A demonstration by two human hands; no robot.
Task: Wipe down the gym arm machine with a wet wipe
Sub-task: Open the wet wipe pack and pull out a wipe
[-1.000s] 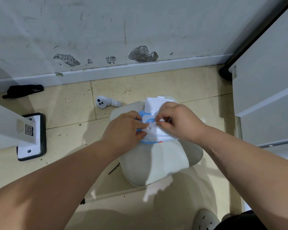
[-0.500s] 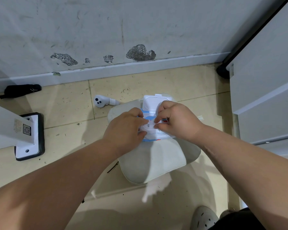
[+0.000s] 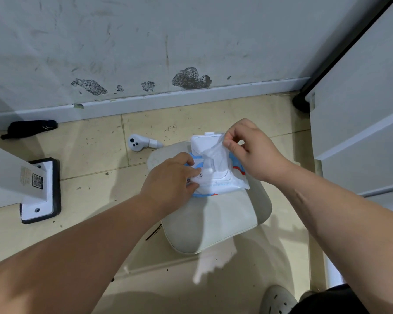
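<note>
White wet wipe [image 3: 214,152] half-drawn from pack [image 3: 221,182] on seat pad [image 3: 213,219] beneath both hands, right hand [image 3: 252,152] pinching it, left hand [image 3: 168,181] gripping the pack down; next, likely a steady pull free.

both forearms are bare right out to the frame's lower corners. they end in the left hand [image 3: 170,180] just left of centre and the right hand [image 3: 252,152] right of centre, both uncovered. at the bottom right a pale grey moulded clog with small vent holes [image 3: 278,300] shows its toe. beside it, in the corner, is a black fabric garment [image 3: 334,300], perhaps shorts or trousers.
</note>
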